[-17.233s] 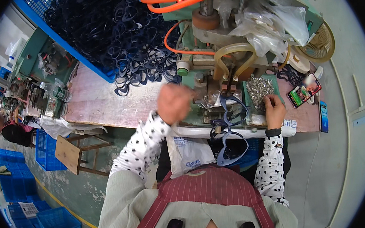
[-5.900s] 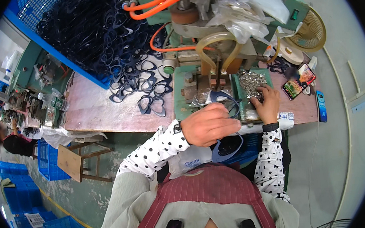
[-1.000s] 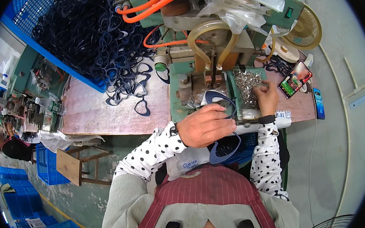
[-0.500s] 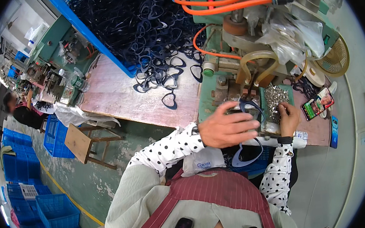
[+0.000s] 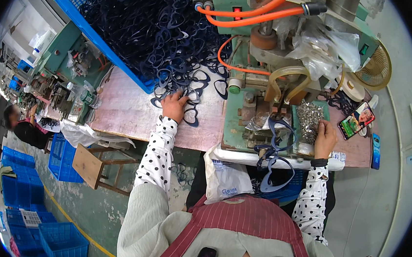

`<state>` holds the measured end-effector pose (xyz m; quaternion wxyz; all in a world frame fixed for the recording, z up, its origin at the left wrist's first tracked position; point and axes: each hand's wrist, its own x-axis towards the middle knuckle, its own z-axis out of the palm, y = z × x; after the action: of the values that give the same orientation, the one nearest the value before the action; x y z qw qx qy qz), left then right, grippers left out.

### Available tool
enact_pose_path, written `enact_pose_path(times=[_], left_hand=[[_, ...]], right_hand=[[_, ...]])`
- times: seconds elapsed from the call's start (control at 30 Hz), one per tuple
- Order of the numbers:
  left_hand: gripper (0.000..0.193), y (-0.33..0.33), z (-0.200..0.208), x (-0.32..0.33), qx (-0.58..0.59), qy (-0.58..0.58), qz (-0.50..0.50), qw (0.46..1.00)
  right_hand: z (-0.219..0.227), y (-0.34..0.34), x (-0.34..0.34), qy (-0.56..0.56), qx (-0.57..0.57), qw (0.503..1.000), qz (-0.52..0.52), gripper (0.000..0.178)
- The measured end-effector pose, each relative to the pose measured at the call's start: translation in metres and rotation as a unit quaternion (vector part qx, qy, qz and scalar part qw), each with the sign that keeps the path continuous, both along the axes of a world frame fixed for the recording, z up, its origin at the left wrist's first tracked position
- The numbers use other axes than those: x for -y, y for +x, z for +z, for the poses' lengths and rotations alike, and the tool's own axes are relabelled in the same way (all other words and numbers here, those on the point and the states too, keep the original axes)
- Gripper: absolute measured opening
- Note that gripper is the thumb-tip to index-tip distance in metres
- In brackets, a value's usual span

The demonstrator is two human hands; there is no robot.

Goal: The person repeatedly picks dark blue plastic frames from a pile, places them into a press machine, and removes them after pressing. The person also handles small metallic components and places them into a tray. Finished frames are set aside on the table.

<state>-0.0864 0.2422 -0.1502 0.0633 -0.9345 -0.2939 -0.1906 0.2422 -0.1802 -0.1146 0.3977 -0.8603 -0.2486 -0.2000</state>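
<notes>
My left hand [image 5: 174, 108] rests on the near end of a spill of dark blue eyeglass frames [image 5: 199, 80] with cat-eye loops. Its fingers are spread over them, and none is lifted. At the right, my right hand [image 5: 324, 139] is at the edge of a heap of small shiny metal parts [image 5: 309, 119], thumb and fingers pinched together. Whatever lies between those fingertips is too small to make out. Between my hands, several dark blue frames [image 5: 274, 174] hang at the front of a green press machine [image 5: 237, 121], below its working head.
A large blue crate [image 5: 111, 51] full of frames leans over the pinkish tabletop [image 5: 131, 110]. Orange hoses [image 5: 260, 16] cross the press. To the right are a phone with a lit screen [image 5: 357, 120] and a small fan [image 5: 374, 67]. A wooden stool [image 5: 89, 165] stands left; a person [image 5: 27, 129] sits beyond.
My left hand has swung from the front of the press leftward to the frames on the table. Frames now hang at the press front without my left hand. My right hand stays by the metal parts.
</notes>
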Motion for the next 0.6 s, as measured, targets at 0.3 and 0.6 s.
enact_pose_path(times=[0.3, 0.6], left_hand=[[0.013, 0.025, 0.037, 0.083, 0.179, -0.156, -0.108, 0.965], [0.031, 0.059, 0.135, 0.182, 0.3, 0.009, -0.305, 0.904]], right_hand=[[0.009, -0.004, -0.003, 0.044, -0.075, 0.996, -0.009, 0.012], [0.086, -0.063, -0.041, 0.18, -0.156, 0.959, 0.154, 0.014]])
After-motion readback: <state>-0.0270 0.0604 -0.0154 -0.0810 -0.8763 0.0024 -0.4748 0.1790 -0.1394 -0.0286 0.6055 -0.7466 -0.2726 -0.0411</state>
